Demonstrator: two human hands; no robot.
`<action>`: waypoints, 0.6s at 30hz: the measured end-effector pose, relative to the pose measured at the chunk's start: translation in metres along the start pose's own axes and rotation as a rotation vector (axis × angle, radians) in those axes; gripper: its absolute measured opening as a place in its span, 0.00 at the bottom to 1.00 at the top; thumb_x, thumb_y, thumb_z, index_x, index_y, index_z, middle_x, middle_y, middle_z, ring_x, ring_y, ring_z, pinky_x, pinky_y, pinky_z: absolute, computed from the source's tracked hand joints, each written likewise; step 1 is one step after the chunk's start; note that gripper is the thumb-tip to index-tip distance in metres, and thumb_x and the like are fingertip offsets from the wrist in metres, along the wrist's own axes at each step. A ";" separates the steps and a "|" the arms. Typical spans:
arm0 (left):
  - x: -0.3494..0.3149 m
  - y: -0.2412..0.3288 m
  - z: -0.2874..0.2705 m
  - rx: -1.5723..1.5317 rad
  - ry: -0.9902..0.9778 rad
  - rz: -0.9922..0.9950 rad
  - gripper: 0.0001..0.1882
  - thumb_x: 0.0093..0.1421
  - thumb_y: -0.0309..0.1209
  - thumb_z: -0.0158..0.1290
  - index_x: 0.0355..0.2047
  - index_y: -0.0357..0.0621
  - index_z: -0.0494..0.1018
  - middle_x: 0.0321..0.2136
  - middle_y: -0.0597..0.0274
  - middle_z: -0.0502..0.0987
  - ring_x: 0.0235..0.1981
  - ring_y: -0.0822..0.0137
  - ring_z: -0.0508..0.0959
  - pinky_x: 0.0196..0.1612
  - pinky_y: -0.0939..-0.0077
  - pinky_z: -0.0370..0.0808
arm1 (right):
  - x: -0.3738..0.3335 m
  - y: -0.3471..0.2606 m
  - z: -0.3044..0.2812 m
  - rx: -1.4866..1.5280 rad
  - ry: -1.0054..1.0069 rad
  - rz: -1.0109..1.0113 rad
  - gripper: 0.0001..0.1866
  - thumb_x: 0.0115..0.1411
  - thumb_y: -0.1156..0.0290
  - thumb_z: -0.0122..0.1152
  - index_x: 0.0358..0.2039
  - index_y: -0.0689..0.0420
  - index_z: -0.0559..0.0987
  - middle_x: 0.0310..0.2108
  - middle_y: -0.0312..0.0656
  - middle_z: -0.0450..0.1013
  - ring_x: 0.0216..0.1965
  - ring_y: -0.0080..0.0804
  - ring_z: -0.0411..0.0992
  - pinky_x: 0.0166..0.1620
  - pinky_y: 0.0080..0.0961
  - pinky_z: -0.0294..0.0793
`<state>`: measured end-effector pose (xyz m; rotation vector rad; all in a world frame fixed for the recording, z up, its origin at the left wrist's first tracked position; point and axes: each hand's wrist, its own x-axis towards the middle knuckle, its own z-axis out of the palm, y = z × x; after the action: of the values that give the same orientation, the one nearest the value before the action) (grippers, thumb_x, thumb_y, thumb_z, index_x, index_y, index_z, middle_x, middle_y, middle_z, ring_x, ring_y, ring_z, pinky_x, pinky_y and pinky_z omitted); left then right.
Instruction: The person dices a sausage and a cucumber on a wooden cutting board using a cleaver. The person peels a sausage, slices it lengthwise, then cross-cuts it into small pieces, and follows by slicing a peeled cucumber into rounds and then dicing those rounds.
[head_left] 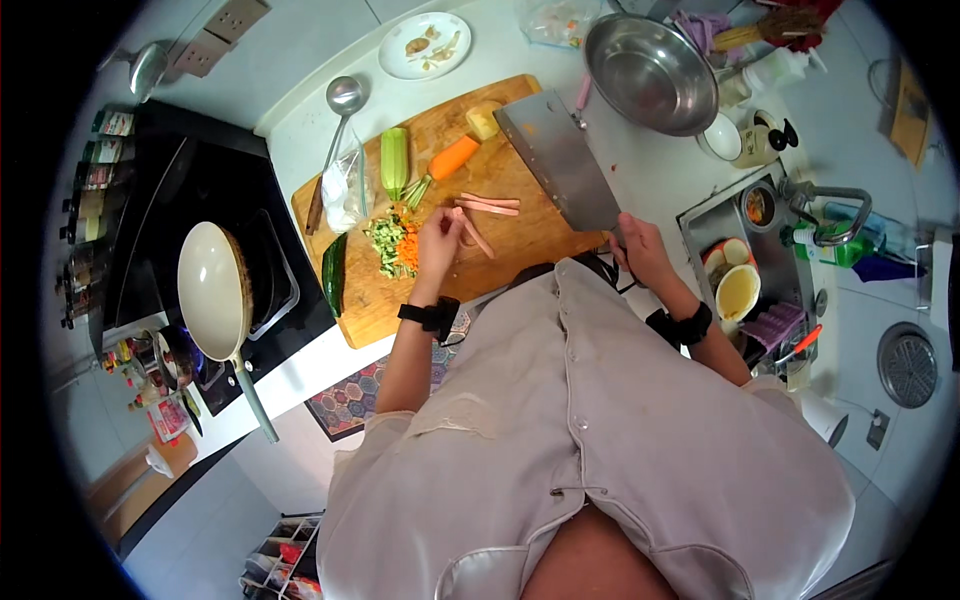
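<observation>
1. The wooden chopping board [375, 318] lies on the white counter [292, 170], and the pink meat strips [490, 205] rest on its middle, right of the diced vegetables.
2. The left hand [437, 240] is over the board's middle, fingers bent in toward the thumb with only a small gap; the fingertips are at the end of one slanting strip — whether they pinch it or only touch it, I cannot tell.
3. The right hand [643, 255] is just off the board's right edge, fingers wrapped closed around the handle of a cleaver [562, 160]; its broad blade points away from the person, over that edge. Whether blade and board touch, I cannot tell.
4. On the board's left half sit diced green and orange vegetables [393, 243] in a heap, with a dark green cucumber piece [334, 272] at the left edge.
5. Toward the board's far side lie a peeled green vegetable length [394, 162], a carrot piece [455, 157] and a yellow chunk [482, 121].
6. Beyond the board — a white plate [397, 62] bearing scraps.
</observation>
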<state>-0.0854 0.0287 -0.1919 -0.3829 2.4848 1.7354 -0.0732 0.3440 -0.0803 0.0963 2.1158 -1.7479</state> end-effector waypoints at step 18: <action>0.010 0.009 -0.011 0.815 0.114 0.253 0.07 0.57 0.33 0.47 0.30 0.43 0.70 0.30 0.51 0.74 0.29 0.50 0.75 0.29 0.58 0.72 | 0.006 -0.007 0.008 -0.560 -0.127 -0.169 0.25 0.63 0.55 0.44 0.21 0.65 0.72 0.15 0.51 0.68 0.18 0.45 0.66 0.24 0.35 0.64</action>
<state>-0.0961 0.0199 -0.1822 -0.0914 3.1313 0.6174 -0.0784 0.3341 -0.0770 -0.3465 2.4823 -1.1412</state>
